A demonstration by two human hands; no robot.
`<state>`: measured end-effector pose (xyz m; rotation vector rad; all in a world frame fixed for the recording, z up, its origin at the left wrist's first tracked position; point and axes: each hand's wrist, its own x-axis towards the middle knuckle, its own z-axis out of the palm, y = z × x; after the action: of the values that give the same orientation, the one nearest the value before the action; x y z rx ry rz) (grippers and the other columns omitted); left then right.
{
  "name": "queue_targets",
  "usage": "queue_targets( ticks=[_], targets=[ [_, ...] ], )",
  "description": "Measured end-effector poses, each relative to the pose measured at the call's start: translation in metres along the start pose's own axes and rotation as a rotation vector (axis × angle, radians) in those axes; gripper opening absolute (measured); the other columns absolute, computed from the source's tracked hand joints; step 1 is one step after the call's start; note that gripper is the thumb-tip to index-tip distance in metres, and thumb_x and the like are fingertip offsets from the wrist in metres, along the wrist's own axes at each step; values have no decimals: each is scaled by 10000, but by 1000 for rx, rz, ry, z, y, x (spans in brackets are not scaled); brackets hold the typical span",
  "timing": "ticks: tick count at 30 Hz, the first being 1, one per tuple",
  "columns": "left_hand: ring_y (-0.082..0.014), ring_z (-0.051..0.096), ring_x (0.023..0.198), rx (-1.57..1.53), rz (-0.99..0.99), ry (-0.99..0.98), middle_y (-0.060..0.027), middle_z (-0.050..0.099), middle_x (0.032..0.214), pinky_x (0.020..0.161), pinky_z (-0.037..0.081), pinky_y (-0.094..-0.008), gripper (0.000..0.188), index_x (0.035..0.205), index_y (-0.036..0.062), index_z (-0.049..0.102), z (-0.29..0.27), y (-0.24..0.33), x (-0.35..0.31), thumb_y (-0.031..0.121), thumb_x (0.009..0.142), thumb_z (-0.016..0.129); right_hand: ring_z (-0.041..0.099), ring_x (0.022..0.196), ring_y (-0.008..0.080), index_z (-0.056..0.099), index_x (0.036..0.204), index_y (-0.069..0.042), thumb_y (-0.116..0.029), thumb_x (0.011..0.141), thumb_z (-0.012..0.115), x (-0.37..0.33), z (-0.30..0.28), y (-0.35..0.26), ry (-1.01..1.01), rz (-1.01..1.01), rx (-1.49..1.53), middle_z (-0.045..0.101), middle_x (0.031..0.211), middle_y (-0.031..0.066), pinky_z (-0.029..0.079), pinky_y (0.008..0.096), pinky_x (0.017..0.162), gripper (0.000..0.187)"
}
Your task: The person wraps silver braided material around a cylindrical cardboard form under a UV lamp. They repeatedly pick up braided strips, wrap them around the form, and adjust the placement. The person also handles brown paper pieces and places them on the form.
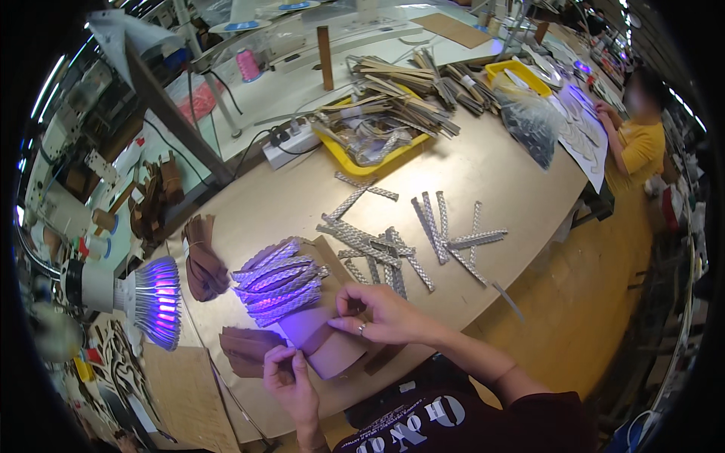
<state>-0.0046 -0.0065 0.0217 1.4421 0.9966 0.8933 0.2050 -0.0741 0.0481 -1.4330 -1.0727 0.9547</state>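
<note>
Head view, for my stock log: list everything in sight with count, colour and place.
Table: one, tan, centre
Loose braids: many, silver, mid-table
Braid bundle: one, silver lit violet, near centre
Sheets: count unclear, brown, below braid bundle
Brown bundles: at least three, brown, left
Trays: two, yellow, table's far side
Strip bundles: several, tan and grey, at nearer tray
Lamp: one, silver, left
Thread cone: one, pink, upper left
Power strip: one, white, left of trays
Bag: one, clear, right
Co-worker: one, yellow top, far right
Paper: one, white, before co-worker
Background: uncountable clutter
Shirt: one, dark, lower edge
Left hand: one, bare, lower centre
Right hand: one, bare, ringed, centre
</note>
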Motion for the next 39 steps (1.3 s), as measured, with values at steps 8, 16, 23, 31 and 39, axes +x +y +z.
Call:
queue_targets(
  ticks=[8, 16, 23, 31, 39],
  targets=[
    [-177, 545, 885, 255, 233, 162, -102, 553, 1013, 793, 452, -294, 153, 1019, -3, 576, 5, 3, 14, -70, 882, 584, 593, 912, 286, 606, 995, -61, -250, 841, 704, -37, -60, 23, 436, -29, -730, 602, 961, 110, 474, 398, 810, 263],
    [-226, 606, 881, 317, 899, -212, -63, 620, 953, 744, 469, -375, 192, 955, 111, 623, 29, 6, -35, 43, 779, 656, 578, 895, 315, 621, 969, -62, -229, 825, 714, -103, -124, 40, 557, 401, -976, 578, 948, 126, 465, 423, 784, 239],
    [-264, 564, 1120, 556, 859, -796, -121, 583, 1236, 905, 434, -403, 428, 1193, 73, 606, 123, 0, -37, 158, 794, 734, 563, 920, 300, 617, 992, -67, -166, 837, 686, -82, -129, 60, 661, 214, -1022, 573, 952, 118, 446, 417, 790, 197],
    [-342, 282, 1407, 832, 896, -957, -187, 337, 1500, 1143, 226, -477, 630, 1408, 22, 401, 238, -33, -7, 379, 918, 572, 553, 902, 285, 603, 956, -83, -142, 851, 650, -75, -156, 59, 487, 202, -1124, 590, 966, 87, 399, 392, 823, 129],
    [-348, 278, 1412, 696, 817, -925, -197, 346, 1495, 1156, 176, -512, 589, 1406, 41, 420, 250, -32, -5, 362, 933, 564, 640, 914, 182, 420, 1277, -39, 57, 907, 574, -94, -160, 10, 1006, -296, -186, 574, 1057, 86, 544, 301, 773, 411]
  ],
)
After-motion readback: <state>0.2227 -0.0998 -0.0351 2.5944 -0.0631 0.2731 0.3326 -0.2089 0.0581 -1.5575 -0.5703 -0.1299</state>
